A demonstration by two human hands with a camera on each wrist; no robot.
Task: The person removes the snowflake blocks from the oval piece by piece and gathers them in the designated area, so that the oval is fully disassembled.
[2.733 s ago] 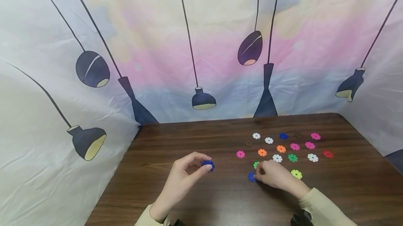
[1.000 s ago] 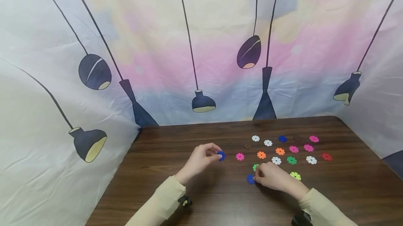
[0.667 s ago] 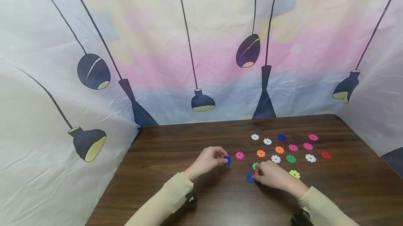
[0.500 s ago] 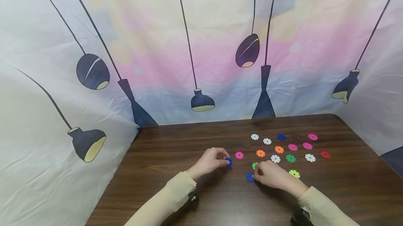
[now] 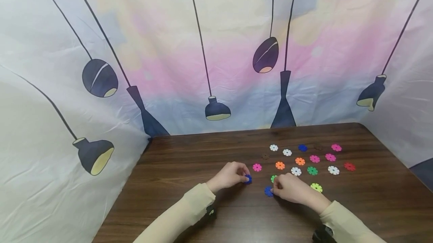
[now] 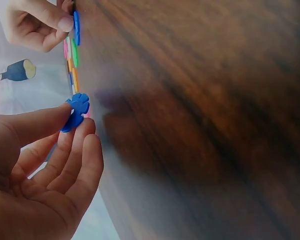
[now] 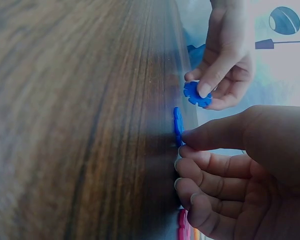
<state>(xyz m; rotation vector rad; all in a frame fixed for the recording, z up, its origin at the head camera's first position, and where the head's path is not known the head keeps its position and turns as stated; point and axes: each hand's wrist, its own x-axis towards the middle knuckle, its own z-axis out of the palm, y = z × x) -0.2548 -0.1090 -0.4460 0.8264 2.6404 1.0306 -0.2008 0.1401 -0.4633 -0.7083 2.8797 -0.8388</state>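
Observation:
My left hand (image 5: 230, 176) pinches a blue notched snowflake disc (image 5: 248, 179) between thumb and fingers, held just over the table. In the left wrist view the blue snowflake disc (image 6: 80, 104) shows slots round its rim; whether it is one piece or two together I cannot tell. To its right, my right hand (image 5: 292, 187) pinches the edge of another blue snowflake disc (image 5: 268, 191) low at the tabletop. The right wrist view has this second disc (image 7: 178, 125) nearly edge-on at my thumb tip. A light green disc (image 5: 273, 178) is partly hidden behind the right hand.
Several loose discs lie on the brown wooden table (image 5: 169, 160), beyond and right of the hands. Among them are a pink disc (image 5: 257, 167), an orange disc (image 5: 280, 165), a yellow disc (image 5: 316, 187) and a red disc (image 5: 350, 166). A lamp-printed curtain (image 5: 186, 66) hangs behind.
The left hand has moved right and forward with its blue disc, then slightly down, ending near the right hand's disc. The right hand keeps its pinch in the same place.

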